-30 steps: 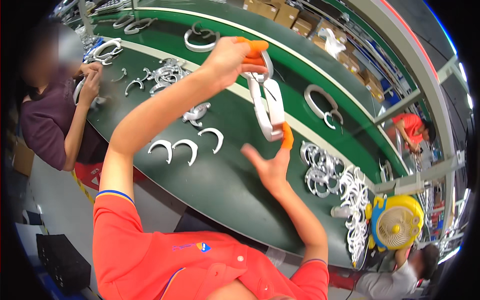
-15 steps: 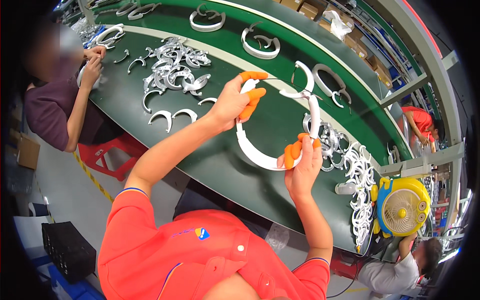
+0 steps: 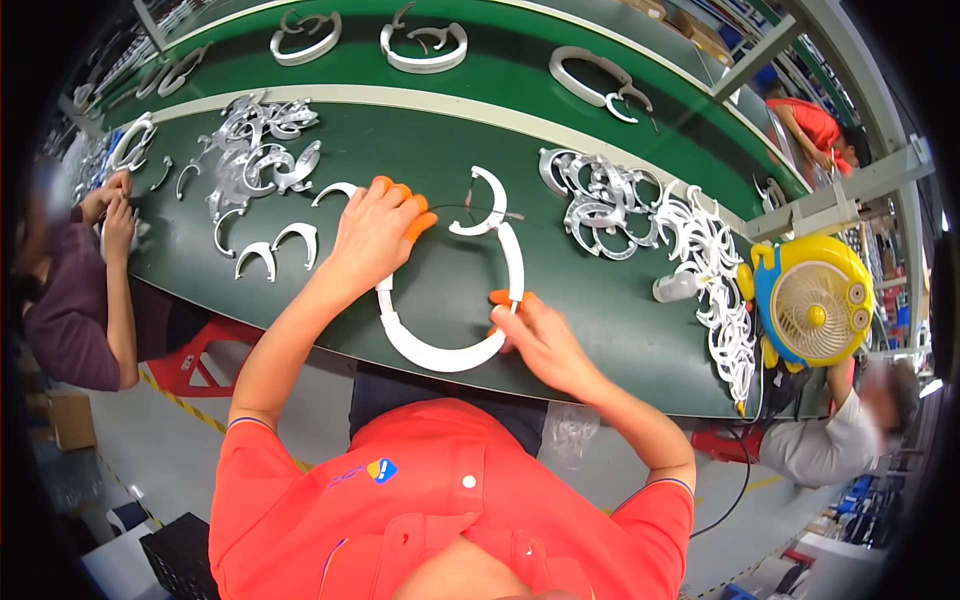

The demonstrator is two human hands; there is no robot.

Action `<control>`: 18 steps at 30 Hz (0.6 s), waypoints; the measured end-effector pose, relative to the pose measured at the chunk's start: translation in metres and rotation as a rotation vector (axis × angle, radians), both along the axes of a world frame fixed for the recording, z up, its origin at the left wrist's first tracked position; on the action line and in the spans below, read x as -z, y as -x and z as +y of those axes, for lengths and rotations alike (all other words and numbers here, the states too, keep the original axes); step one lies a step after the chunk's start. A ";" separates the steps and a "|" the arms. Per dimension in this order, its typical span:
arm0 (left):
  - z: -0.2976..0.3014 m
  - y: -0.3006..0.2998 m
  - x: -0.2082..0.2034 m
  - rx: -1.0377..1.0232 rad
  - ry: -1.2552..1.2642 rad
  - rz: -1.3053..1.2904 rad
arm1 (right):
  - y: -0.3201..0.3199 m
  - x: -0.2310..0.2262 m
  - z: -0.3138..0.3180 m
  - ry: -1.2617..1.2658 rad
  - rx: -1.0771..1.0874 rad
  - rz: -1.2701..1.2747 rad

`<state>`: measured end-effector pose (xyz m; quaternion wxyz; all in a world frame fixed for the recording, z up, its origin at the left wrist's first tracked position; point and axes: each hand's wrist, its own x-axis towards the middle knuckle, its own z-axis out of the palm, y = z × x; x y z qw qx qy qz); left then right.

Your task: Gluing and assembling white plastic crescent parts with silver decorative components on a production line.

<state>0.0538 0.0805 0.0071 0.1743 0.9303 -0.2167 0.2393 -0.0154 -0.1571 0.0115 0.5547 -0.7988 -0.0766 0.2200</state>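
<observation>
Left grip (image 3: 372, 240) curls around the upper left of a white ring-shaped frame (image 3: 440, 359); right grip (image 3: 547, 342) pinches its right side, over the dark green bench (image 3: 610, 335).

Table (image 3: 610, 335): across the middle of the frame.
Band (image 3: 440, 358): centre of the frame, between left hand (image 3: 375, 235) at its upper left and right hand (image 3: 548, 345) at its right side.
Left pile (image 3: 262, 150): on the table, upper left.
Loose pieces (image 3: 311, 245): on the table, between left pile and left hand.
Right pile (image 3: 598, 210): on the table, right of centre.
Clips (image 3: 720, 270): on the table, right of right pile.
Bottle (image 3: 675, 288): just left of clips.
Fan (image 3: 815, 285): right of clips.
Belt (image 3: 510, 60): behind the table, top of frame.
Belt bands (image 3: 430, 65): on the belt, spaced apart.
</observation>
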 end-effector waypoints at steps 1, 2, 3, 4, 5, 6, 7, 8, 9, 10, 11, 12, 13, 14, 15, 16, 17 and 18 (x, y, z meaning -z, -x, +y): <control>-0.002 -0.001 0.001 0.016 -0.075 -0.148 | -0.008 -0.007 -0.010 0.146 -0.048 0.019; -0.004 -0.002 0.003 -0.016 -0.136 -0.114 | -0.013 -0.003 -0.021 0.300 0.002 -0.328; -0.007 -0.004 0.004 -0.014 -0.135 -0.115 | -0.019 0.001 -0.030 0.451 0.047 -0.678; -0.009 -0.009 0.005 0.012 -0.094 -0.154 | -0.029 0.003 -0.039 0.540 0.149 -0.823; -0.012 -0.012 0.006 0.038 -0.053 -0.193 | -0.039 0.003 -0.046 0.659 0.195 -0.965; -0.015 -0.015 0.008 0.036 -0.052 -0.194 | -0.047 0.005 -0.053 0.778 0.243 -1.106; -0.017 -0.017 0.008 0.075 0.053 -0.149 | -0.053 0.010 -0.058 0.875 0.238 -1.085; -0.020 -0.018 0.008 0.114 0.159 -0.103 | -0.057 0.015 -0.063 0.873 0.233 -1.091; -0.023 -0.017 0.001 0.159 0.165 -0.024 | -0.061 0.021 -0.068 0.852 0.207 -1.071; -0.025 -0.018 -0.008 0.159 0.168 -0.026 | -0.064 0.023 -0.072 0.833 0.180 -1.052; -0.028 -0.018 -0.016 0.266 0.287 0.095 | -0.065 0.025 -0.076 0.701 0.225 -1.069; -0.029 -0.016 -0.022 0.365 0.404 0.220 | -0.067 0.022 -0.078 0.587 0.250 -1.069; -0.031 -0.015 -0.027 0.357 0.408 0.222 | -0.069 0.017 -0.080 0.473 0.275 -1.064; -0.035 -0.013 -0.030 0.406 0.563 0.429 | -0.069 0.013 -0.083 0.328 0.335 -0.952; -0.038 -0.014 -0.033 0.454 0.718 0.634 | -0.070 0.007 -0.084 0.105 0.415 -0.705; -0.040 -0.014 -0.034 0.499 0.873 0.840 | -0.070 0.000 -0.084 -0.111 0.486 -0.449; -0.042 -0.013 -0.035 0.493 0.879 0.840 | -0.071 -0.006 -0.081 -0.286 0.513 -0.377; -0.045 -0.013 -0.035 0.511 0.831 0.878 | -0.071 -0.006 -0.082 -0.282 0.510 -0.375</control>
